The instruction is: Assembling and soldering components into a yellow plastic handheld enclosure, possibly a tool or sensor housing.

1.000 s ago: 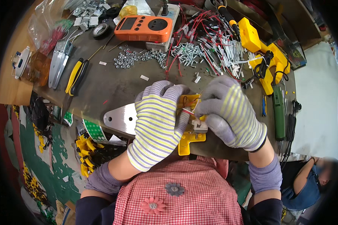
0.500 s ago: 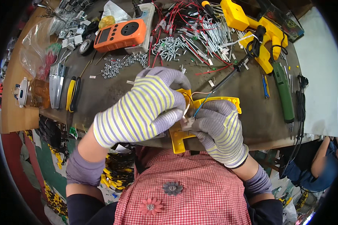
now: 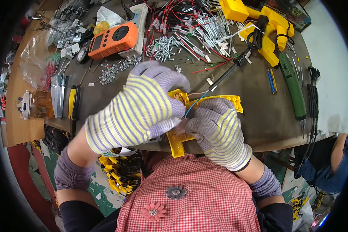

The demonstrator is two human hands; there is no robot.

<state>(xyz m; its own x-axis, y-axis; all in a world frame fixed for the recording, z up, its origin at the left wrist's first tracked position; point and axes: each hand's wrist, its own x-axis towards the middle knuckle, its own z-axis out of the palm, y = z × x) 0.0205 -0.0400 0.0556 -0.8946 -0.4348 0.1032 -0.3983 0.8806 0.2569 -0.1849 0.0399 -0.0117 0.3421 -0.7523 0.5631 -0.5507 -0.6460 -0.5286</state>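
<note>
Both gloved hands are bunched together at the near edge of the bench (image 3: 259,100), over a yellow plastic shell (image 3: 176,141) that lies flat at the centre of the view. The left hand (image 3: 137,110) is curled down over the shell's upper left part, fingers folded close, and seems to pinch something small against it; what exactly, I cannot tell, for the glove hides it. The right hand (image 3: 220,129) sits at 3 o'clock from the left, touching it, fingers bent tight on the shell's right side, where a yellow arm sticks out toward 2 o'clock. Thin wires (image 3: 193,103), blue and pale, rise from between the two hands. A black soldering iron (image 3: 230,69) lies at 1 o'clock from the hands, its tip pointing down at them. At 11 o'clock sits an orange meter (image 3: 113,38), with a scatter of small screws (image 3: 114,69) just below it. A green tool (image 3: 294,87) lies at 3 o'clock, well apart, and black-and-yellow pliers (image 3: 73,102) at 9 o'clock.
</note>
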